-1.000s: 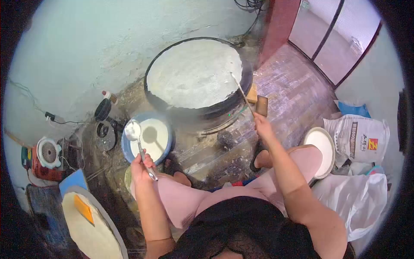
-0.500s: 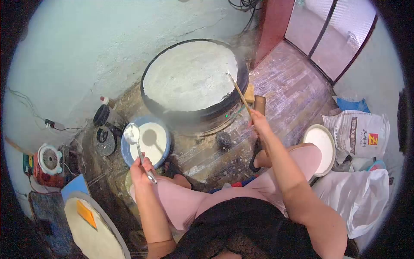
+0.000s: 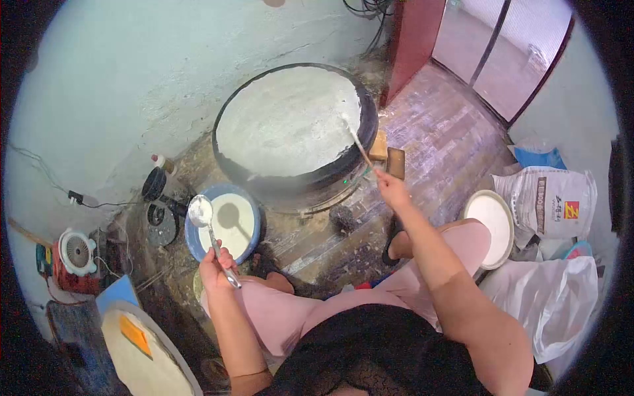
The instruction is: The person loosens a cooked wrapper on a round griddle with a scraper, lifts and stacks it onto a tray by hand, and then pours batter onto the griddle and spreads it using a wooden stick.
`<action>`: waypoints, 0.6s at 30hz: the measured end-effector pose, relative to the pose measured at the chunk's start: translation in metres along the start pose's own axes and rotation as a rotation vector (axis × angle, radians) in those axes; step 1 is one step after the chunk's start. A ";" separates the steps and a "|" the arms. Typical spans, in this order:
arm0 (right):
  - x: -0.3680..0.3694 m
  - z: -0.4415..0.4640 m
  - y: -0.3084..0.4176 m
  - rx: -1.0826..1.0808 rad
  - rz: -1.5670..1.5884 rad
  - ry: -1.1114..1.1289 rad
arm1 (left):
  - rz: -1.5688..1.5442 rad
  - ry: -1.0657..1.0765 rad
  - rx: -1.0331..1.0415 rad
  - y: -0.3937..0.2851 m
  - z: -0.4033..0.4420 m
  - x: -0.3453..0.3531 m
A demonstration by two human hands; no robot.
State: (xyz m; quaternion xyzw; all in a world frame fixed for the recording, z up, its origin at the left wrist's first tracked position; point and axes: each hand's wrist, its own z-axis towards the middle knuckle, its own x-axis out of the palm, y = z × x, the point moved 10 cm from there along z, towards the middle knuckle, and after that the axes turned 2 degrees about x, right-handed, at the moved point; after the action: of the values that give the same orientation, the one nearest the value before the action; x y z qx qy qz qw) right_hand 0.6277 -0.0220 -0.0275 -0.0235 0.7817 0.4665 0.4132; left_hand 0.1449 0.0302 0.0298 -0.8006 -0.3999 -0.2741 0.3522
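Observation:
My left hand [image 3: 218,267] is closed around the handle of a metal ladle [image 3: 201,211], whose batter-coated bowl is over a blue basin [image 3: 256,241] of white batter. In my right hand [image 3: 393,189] is a thin wooden stick [image 3: 362,149]. Its far end touches the right part of a pale batter sheet [image 3: 284,122], which covers most of a large round black griddle [image 3: 371,125]. The sheet's edge on the right is uneven, with dark metal showing beyond it.
At the lower left, an orange scraper [image 3: 135,335] lies on a round pale stack [image 3: 132,360]. A white fan [image 3: 76,251] stands at the left. To the right are a bowl of white powder [image 3: 490,224], a printed sack [image 3: 553,201] and a white plastic bag [image 3: 545,303].
The stick's tip has shifted slightly down and left in view, and my right hand has moved with it. My left hand keeps the ladle over the basin. The whole view has shifted slightly.

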 end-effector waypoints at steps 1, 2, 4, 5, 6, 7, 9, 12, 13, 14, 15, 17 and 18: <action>0.002 -0.001 -0.004 0.002 -0.001 -0.002 | 0.000 0.001 -0.003 0.001 0.000 0.001; 0.004 -0.005 0.005 -0.133 0.089 -0.017 | -0.010 -0.005 -0.011 0.001 0.000 0.001; 0.003 -0.004 0.012 -0.268 0.179 -0.030 | -0.021 -0.012 -0.017 0.000 0.001 0.001; -0.004 0.002 0.001 -0.175 0.265 -0.051 | -0.020 0.005 -0.021 0.001 0.002 0.001; -0.004 0.003 -0.006 -0.127 0.308 -0.060 | -0.017 0.022 -0.025 0.001 0.002 0.002; -0.005 0.004 -0.013 -0.081 0.352 -0.071 | -0.017 0.022 -0.024 0.000 0.001 0.002; 0.003 -0.008 -0.005 -0.166 0.182 -0.068 | -0.009 0.002 -0.026 -0.001 0.001 0.002; 0.051 -0.060 0.037 -0.396 0.212 0.336 | -0.041 0.031 0.008 -0.005 -0.009 0.016; 0.047 -0.071 0.050 -0.404 0.211 0.337 | -0.045 0.035 0.013 -0.011 -0.008 0.015; 0.047 -0.079 0.058 -0.349 0.219 0.365 | -0.117 0.079 -0.045 -0.015 -0.007 0.017; 0.048 -0.085 0.063 -0.291 0.225 0.395 | -0.190 0.120 -0.102 -0.015 -0.011 0.023; 0.033 -0.082 0.084 -0.302 0.303 0.374 | -0.192 0.097 -0.062 -0.030 -0.017 0.021; 0.016 -0.078 0.092 -0.271 0.146 0.265 | -0.175 0.081 -0.061 -0.037 -0.017 0.017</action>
State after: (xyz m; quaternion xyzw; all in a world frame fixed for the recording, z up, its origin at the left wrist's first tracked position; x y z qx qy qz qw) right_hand 0.5291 -0.0231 0.0443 -0.0834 0.7589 0.5890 0.2650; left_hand 0.1202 0.0403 0.0648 -0.7612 -0.4450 -0.3482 0.3182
